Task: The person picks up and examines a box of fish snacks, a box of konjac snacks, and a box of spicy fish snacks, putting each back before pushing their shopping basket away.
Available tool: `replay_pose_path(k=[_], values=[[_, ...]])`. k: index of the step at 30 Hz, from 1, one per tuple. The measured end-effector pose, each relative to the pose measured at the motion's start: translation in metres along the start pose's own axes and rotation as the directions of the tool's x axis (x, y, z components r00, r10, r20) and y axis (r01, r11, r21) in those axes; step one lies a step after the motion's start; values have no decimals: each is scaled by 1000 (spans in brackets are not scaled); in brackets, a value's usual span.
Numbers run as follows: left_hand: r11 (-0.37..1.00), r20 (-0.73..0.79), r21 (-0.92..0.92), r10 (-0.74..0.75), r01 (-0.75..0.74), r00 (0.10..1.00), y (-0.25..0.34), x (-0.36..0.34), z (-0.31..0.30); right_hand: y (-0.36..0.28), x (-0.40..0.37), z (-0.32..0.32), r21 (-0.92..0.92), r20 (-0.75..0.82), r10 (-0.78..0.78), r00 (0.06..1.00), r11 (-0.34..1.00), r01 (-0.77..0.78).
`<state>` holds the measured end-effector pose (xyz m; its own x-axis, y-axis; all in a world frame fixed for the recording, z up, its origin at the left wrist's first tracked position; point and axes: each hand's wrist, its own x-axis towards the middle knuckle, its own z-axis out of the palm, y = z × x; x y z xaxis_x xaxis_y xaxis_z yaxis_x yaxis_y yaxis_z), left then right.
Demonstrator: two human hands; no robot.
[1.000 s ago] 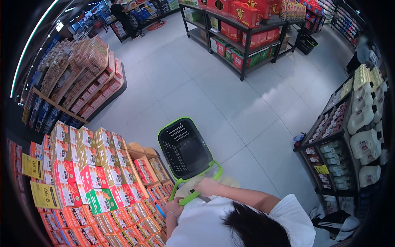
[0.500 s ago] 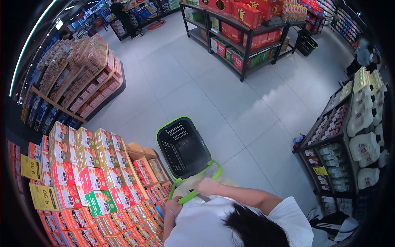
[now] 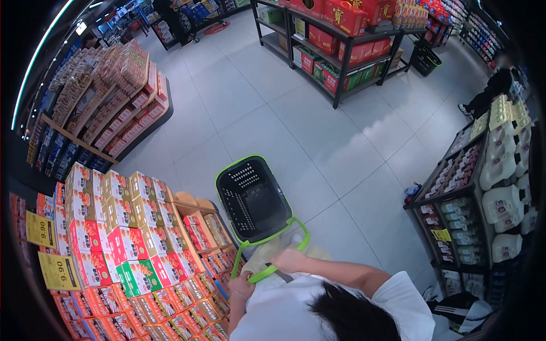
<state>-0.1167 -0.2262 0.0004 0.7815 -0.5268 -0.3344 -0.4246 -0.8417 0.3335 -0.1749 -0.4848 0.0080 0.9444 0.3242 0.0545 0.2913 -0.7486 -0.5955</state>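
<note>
Black, green-rimmed basket [image 3: 253,199], perforated, tilted open above grey floor tiles [image 3: 335,244].

Shopping basket [image 3: 254,199]: in front, between box stacks and right shelf
Basket handle [image 3: 304,227]: in left hand [image 3: 242,284] and right hand [image 3: 290,260]
Box stacks [image 3: 122,233]: close by, left
Price cards [image 3: 58,271]: left edge of box stacks
Curved shelf [image 3: 162,116]: farther ahead, left
Gift boxes [image 3: 346,18]: on the rack [image 3: 338,82], far ahead
Other basket [image 3: 425,59]: on the floor [image 3: 273,122], right of the rack
Right shelf [image 3: 478,202]: packs [image 3: 503,208] on it
</note>
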Motion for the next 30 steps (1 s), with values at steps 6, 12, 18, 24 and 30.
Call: replay_pose_path(k=[6, 12, 18, 24, 30], values=[[998, -52, 26, 66, -64, 996, -15, -1, 2, -12, 7, -4, -56, 83, 79, 993, 996, -75], [988, -169, 34, 151, -148, 974, -27, 4, -8, -20, 22, 0, -115, 151, 155, 976, 984, -138], [991, 7, -135, 22, -21, 1000, -36, 0, -27, -40, 30, -2, -168, 193, 201, 960, 971, -170], [960, -215, -166, 186, -223, 959, -85, -41, -29, -63, 21, 25, -183, 216, 250, 944, 960, -212], [931, -201, -282, 178, -231, 963, -115, -71, -14, -90, 23, 32, -252, 209, 288, 934, 939, -233]])
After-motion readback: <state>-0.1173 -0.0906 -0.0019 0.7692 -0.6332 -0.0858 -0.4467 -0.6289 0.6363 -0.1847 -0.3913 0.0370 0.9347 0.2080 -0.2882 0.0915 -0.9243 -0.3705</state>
